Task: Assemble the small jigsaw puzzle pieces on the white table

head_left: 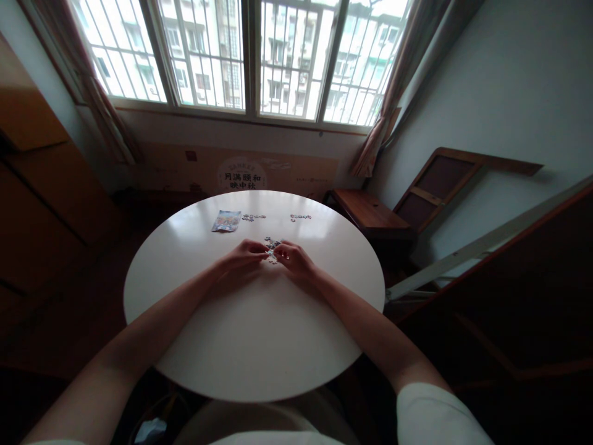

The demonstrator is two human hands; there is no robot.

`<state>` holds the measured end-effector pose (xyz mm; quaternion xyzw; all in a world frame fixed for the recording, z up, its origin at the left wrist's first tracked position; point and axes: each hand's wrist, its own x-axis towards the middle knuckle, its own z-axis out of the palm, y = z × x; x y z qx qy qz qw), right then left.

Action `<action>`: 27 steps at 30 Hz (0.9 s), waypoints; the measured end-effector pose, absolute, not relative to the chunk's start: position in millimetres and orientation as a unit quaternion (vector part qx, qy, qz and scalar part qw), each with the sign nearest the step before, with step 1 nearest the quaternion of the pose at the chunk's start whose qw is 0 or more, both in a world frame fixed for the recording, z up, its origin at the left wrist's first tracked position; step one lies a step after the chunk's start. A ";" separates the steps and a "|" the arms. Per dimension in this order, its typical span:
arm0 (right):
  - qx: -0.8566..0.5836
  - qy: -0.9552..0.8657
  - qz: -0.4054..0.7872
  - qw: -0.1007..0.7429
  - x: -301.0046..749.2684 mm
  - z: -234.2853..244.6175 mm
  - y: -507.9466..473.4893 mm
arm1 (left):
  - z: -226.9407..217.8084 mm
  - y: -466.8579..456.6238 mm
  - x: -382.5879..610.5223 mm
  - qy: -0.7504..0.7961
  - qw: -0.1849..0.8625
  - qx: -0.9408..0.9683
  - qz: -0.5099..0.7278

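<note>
A white sleeve covers the person's right upper arm, nearest the viewer and well to the right of the pile of jigsaw pieces that lies on the round white surface. A broad bare stretch of that surface runs on the near side of the pile. A few loose jigsaw pieces lie just in front of the pile, on its near side.

The left hand is at the pile's near left, its thumb and fingers pinching a small pale jigsaw piece. The right hand is at the pile's near right, fingers curled, its fingertips pinching the same piece from the other side. The pale piece is just before the pile, between the two hands.

Beyond the pile to the left lies a printed picture sheet, with a joined strip of pieces just beside it. Beyond the pile to the right is another joined strip.

Farther past the pile, to the right, stands a wooden chair. Straight behind the pile, a printed panel with Chinese characters is low on the wall, under a barred window flanked by curtains. Pale buildings show outside.
</note>
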<state>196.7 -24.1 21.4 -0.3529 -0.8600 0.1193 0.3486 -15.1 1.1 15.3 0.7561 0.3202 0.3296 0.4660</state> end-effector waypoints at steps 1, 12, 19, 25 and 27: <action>-0.352 -0.860 0.120 0.349 196.8 21.4 -24.2 | 15.6 0.8 -15.2 0.321 0.465 0.757 0.329; -0.360 -0.857 0.120 0.350 196.5 22.9 -25.5 | 18.1 -1.0 -13.8 0.322 0.455 0.757 0.342; -0.360 -0.856 0.127 0.348 196.8 21.6 -24.8 | 16.5 0.2 -13.7 0.320 0.450 0.759 0.344; -0.357 -0.858 0.126 0.347 195.8 22.6 -25.1 | 18.9 -1.1 -13.6 0.323 0.457 0.755 0.341; -0.355 -0.857 0.128 0.349 195.8 22.7 -25.1 | 19.7 -1.6 -14.0 0.322 0.464 0.753 0.337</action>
